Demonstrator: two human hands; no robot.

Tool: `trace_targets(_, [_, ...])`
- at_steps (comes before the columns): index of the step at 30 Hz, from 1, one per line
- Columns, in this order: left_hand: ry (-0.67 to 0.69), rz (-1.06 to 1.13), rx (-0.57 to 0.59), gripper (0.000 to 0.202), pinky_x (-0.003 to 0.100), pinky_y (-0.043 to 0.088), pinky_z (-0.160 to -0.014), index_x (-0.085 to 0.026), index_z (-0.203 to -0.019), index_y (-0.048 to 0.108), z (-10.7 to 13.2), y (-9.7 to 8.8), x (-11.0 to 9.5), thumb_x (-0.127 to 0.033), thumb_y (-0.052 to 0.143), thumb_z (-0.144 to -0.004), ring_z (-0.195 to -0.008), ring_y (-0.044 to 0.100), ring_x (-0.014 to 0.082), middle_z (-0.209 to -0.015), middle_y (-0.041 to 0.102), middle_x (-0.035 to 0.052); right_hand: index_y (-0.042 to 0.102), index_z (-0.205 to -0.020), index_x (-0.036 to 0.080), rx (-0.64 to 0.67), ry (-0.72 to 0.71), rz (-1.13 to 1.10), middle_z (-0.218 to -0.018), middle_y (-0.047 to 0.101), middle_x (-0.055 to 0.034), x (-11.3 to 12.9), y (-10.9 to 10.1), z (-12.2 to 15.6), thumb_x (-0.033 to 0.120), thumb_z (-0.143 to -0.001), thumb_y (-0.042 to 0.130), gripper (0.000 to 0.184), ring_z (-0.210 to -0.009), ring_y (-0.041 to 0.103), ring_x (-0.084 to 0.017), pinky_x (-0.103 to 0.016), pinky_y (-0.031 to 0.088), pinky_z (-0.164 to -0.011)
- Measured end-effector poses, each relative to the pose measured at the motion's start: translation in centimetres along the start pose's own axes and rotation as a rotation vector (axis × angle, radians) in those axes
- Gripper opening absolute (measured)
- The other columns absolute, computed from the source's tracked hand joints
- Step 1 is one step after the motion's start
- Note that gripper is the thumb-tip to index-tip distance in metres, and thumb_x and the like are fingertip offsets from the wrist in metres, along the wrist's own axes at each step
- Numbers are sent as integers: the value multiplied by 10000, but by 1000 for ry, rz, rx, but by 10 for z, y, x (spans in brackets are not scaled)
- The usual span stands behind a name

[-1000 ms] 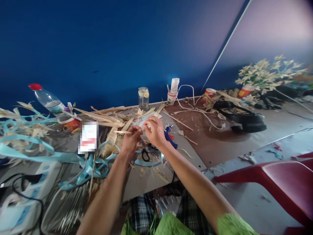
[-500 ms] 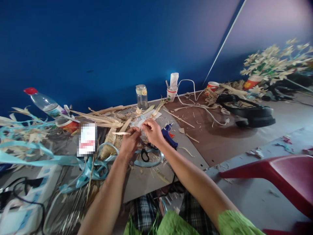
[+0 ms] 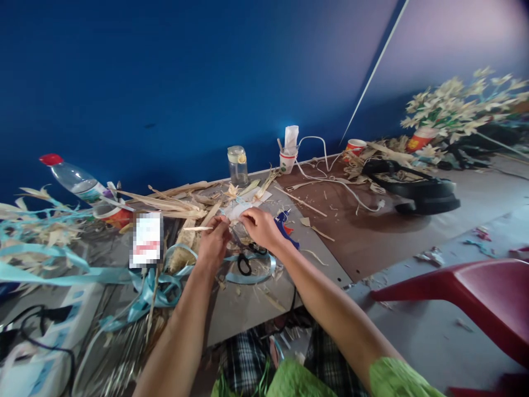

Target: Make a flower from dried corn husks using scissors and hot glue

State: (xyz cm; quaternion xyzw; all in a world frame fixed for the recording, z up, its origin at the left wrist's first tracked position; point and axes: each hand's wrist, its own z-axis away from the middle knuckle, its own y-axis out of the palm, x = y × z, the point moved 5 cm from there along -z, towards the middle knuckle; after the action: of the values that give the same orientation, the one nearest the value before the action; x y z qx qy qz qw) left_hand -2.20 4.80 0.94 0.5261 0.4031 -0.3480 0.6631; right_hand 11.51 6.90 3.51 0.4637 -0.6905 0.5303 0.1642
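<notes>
My left hand (image 3: 215,240) is closed in a pinch on a pale strip of dried husk (image 3: 196,228), whose end sticks out to the left. Close beside it, my right hand (image 3: 261,225) has its fingers pressed together; whatever is in them is too small to make out. Beyond the fingertips lie a white sheet (image 3: 238,210) and a small husk flower (image 3: 232,190). Below the hands, black-handled scissors (image 3: 244,264) rest inside a loop of light blue ribbon (image 3: 252,277). A blue glue gun (image 3: 281,225) lies just right of my right hand.
Dried husks (image 3: 177,204) pile up along the wall, near a clear jar (image 3: 238,168) and a paper cup (image 3: 288,161). A tilted plastic bottle (image 3: 78,179) and a phone (image 3: 146,240) with blurred screen stand left. On the right are a black frame-like object (image 3: 425,193) and red chair (image 3: 487,286).
My hands have drawn slightly apart, the left one moving left with the husk strip. More of the white sheet shows between them. The view has shifted a little.
</notes>
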Motion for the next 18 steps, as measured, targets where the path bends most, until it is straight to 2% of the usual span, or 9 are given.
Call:
trace_targets(3, [20, 20, -6, 251, 171, 277, -434, -164, -699, 526, 0, -1, -2, -237, 748, -608, -448, 334, 27, -568, 452, -70, 672, -886, 182, 219, 53, 263, -953, 698, -82, 13, 2, 6, 257, -869, 485, 202, -896, 635, -184, -256, 427, -771])
trace_targets(6, [15, 32, -7, 241, 169, 275, -435, -165, -709, 522, -1, -1, -2, -216, 732, -602, -442, 327, 22, -577, 462, -72, 672, -941, 187, 437, 98, 459, -986, 707, -110, 26, 3, 16, 284, -870, 466, 238, -911, 657, -238, -302, 448, -741])
trace_targets(9, [38, 46, 10, 217, 169, 260, -428, -171, -715, 518, -2, -2, -3, -201, 707, -613, -420, 295, 17, -556, 455, -78, 663, -968, 171, 552, 68, 566, -1013, 699, -140, 37, 3, 27, 303, -872, 465, 257, -932, 661, -266, -325, 465, -735])
trace_targets(11, [60, 51, 16, 203, 173, 272, -436, -177, -714, 512, -4, -3, -4, -194, 693, -624, -411, 286, 19, -528, 438, -83, 658, -975, 166, 582, 49, 587, -1035, 692, -146, 42, 2, 32, 316, -878, 469, 260, -941, 662, -264, -323, 473, -738])
trace_targets(15, [68, 38, -12, 190, 182, 270, -438, -186, -700, 494, -5, -8, -5, -179, 673, -636, -405, 285, 25, -517, 426, -82, 644, -1020, 174, 524, 76, 599, -1065, 685, -139, 42, -4, 33, 369, -900, 447, 302, -959, 661, -269, -343, 491, -753])
trace_targets(18, [84, 31, -1, 168, 188, 275, -441, -189, -696, 503, -4, -6, -5, -179, 662, -643, -402, 280, 30, -502, 419, -82, 648, -1030, 158, 559, 85, 623, -1020, 698, -151, 40, 5, 36, 355, -898, 452, 308, -948, 669, -286, -365, 507, -742])
